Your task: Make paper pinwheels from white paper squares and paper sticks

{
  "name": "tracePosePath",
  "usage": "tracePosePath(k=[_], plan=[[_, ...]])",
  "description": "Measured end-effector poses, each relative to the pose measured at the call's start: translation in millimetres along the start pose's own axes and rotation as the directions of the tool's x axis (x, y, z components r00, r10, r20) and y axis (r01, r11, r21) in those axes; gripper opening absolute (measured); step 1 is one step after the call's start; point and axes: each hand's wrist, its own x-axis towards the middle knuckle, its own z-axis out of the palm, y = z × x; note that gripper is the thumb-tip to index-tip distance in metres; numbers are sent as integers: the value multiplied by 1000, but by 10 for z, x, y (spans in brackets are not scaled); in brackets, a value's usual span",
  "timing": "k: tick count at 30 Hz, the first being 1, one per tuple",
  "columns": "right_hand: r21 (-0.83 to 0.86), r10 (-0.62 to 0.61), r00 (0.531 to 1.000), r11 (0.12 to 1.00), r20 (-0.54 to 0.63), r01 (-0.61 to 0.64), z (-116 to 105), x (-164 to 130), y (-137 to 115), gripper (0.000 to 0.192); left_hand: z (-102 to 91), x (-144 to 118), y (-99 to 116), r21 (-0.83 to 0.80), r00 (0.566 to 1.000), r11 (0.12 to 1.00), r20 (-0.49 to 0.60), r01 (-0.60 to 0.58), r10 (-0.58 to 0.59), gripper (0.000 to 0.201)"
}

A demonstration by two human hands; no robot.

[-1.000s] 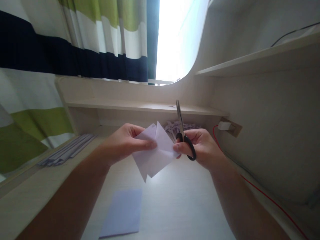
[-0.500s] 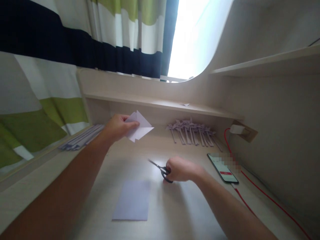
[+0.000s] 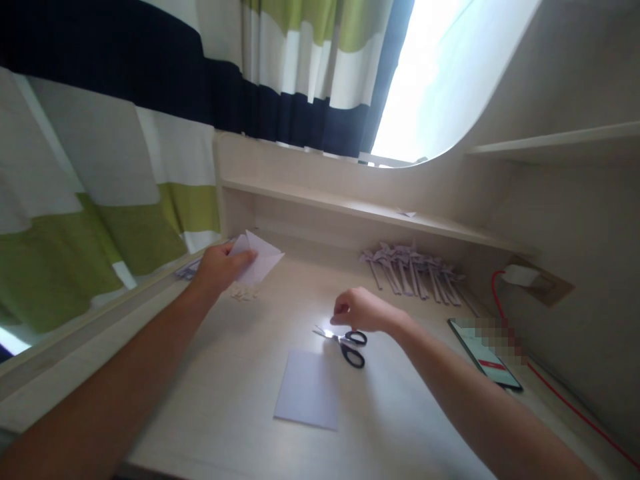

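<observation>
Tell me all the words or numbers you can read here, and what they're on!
None can be read.
Phone on the desk: its lit screen shows a red bar, but part is blurred out and the rest is too small to read.
Scissors, flat paper sheet and the cut paper in the left hand: no print visible.
Charger in the wall socket: no label visible.

The pale wooden bench (image 3: 240,393) carries a lilac paper sheet (image 3: 310,390) at lower centre, black-handled scissors (image 3: 345,343) just above it, a row of paper pinwheels (image 3: 415,270) at centre right, a phone (image 3: 485,353) at right, and small paper scraps (image 3: 244,292) at centre left.
</observation>
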Motion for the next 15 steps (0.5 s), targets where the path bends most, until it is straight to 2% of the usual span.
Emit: tracePosePath(k=[4,7,11,15], plan=[[32,-76,994,996,-74,79,221,575,-411,26,-135,137,-287,-44,994,997,-87,67,-71,19],[50,-155,981,986,-119,162,437,1039,-794,30,-192,212,-443,-49,987,992,-100,120,-124,24],[49,-206,969,975,-137,215,606,1551,-1223,33,-266,283,-526,-69,979,988,-143,138,-147,36],[2,-172,983,985,-70,173,650,1907,-1475,34,-341,326,-528,-97,964,987,-224,126,-145,31]])
